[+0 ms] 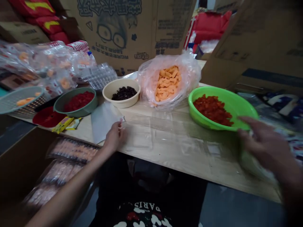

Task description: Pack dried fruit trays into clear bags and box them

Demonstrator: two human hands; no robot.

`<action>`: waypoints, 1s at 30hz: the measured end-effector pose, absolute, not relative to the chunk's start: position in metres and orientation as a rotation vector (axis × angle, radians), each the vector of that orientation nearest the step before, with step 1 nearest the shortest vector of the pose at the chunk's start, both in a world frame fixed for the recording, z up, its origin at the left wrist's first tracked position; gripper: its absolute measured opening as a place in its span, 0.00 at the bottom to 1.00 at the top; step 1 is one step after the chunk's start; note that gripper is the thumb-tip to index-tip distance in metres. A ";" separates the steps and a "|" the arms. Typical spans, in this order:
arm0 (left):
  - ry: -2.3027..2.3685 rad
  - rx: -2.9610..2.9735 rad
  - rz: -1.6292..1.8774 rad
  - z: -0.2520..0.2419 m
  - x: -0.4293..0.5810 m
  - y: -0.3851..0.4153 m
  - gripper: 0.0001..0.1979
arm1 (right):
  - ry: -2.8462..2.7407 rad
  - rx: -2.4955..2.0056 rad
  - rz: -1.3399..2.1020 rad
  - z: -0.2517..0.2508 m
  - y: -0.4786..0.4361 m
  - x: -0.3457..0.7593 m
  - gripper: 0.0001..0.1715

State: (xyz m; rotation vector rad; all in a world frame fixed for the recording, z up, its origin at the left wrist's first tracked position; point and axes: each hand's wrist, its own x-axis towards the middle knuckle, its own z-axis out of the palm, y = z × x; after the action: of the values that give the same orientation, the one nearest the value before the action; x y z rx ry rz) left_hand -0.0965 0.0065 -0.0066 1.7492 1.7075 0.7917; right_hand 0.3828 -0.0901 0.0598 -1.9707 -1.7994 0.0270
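My left hand (115,137) is at the front of the table, thumb and fingers pinched together. A small sticker (121,119) with faint print shows at its fingertips, beside a white sheet (101,121). To its right lie several clear plastic trays (165,134), see-through and hard to tell apart. My right hand (267,142) is smeared by motion at the right, index finger and thumb apart. Its fingertips overlap the near rim of a green bowl (243,105) of red-orange pieces (211,110); whether they touch it I cannot tell.
Behind stand a clear bag (189,71) of orange pieces, a cream bowl (109,91) of dark pieces and a grey-green bowl (92,105) of red pieces. Packed bags (63,63) and a basket (35,102) are at left. A cardboard box (23,154) holds packs lower left.
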 end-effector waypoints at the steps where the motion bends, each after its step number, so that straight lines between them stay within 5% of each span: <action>1: 1.693 2.001 0.781 -0.006 -0.088 0.000 0.24 | -1.900 -1.923 0.010 0.053 -0.099 0.367 0.31; 6: 1.259 2.689 0.378 -0.015 -0.026 -0.030 0.34 | -2.269 -2.125 -0.044 -0.007 -0.119 0.273 0.32; 10: 1.239 2.759 0.236 -0.042 0.001 -0.023 0.22 | -2.207 -2.343 -0.079 -0.031 -0.114 0.226 0.32; 15: 1.120 2.837 0.462 -0.063 -0.027 -0.037 0.09 | -2.137 -2.351 -0.019 -0.023 -0.123 0.210 0.32; 23: 0.988 2.851 0.637 -0.059 -0.038 -0.056 0.18 | -1.760 -2.566 -0.082 -0.026 -0.155 0.322 0.32; 30: 1.009 2.788 0.686 -0.061 -0.028 -0.035 0.17 | -1.594 -2.475 0.049 -0.064 -0.156 0.293 0.33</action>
State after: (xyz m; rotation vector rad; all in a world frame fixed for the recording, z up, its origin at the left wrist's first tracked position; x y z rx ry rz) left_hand -0.0282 -0.0348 -0.0613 2.7884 1.0087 0.6862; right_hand 0.2931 -0.1561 -0.0637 -2.4752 -1.5942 0.0486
